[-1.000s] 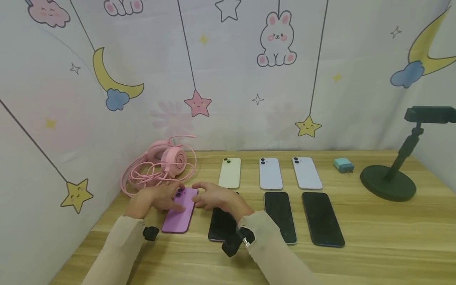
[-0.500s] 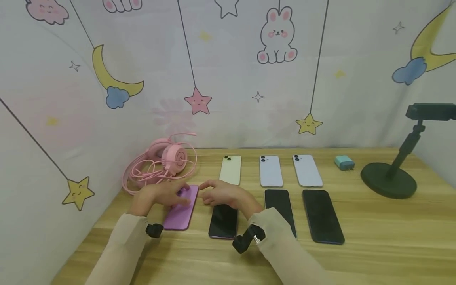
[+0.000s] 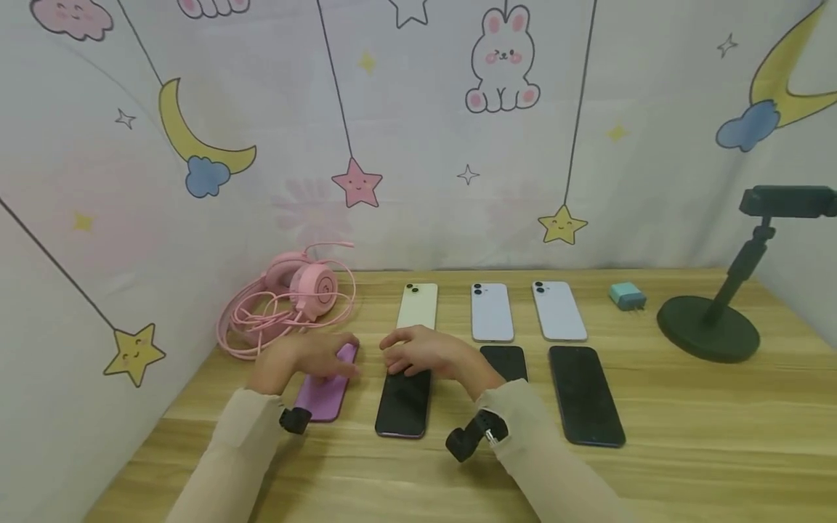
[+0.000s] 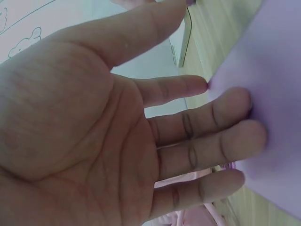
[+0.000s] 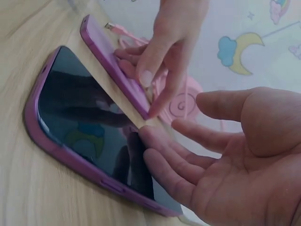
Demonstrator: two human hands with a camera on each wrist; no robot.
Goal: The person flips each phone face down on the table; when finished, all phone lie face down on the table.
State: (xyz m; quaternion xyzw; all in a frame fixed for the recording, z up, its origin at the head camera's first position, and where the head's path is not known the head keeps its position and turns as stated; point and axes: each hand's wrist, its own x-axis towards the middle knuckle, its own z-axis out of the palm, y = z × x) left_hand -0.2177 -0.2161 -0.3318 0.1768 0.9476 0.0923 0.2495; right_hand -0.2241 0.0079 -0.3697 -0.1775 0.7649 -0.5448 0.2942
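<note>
A pinkish-purple phone [image 3: 323, 399] lies back up on the wooden table, its camera corner covered by my left hand [image 3: 310, 361]. In the left wrist view, fairly straight fingers [image 4: 235, 141] reach its purple back [image 4: 282, 94], the fingertips at the surface. To its right a purple-edged phone [image 3: 403, 410] lies screen up. My right hand [image 3: 431, 354] is over that phone's far end; the right wrist view has fingertips [image 5: 162, 169] at the edge of its dark screen [image 5: 75, 103], thumb apart from it. Neither hand grips a phone.
Two more dark-screened phones, one at far right [image 3: 587, 396] and one partly behind the right forearm [image 3: 506, 363], lie in the near row. Behind are a cream phone [image 3: 417, 305] and two white phones [image 3: 492, 312]. Pink headphones [image 3: 314, 290], a charger [image 3: 628, 296] and a black stand [image 3: 709, 327] stand around.
My right hand has moved right, from the purple phone's edge to the far end of the dark-screened phone. My left hand has shifted slightly right over the purple phone. Both phones stay put.
</note>
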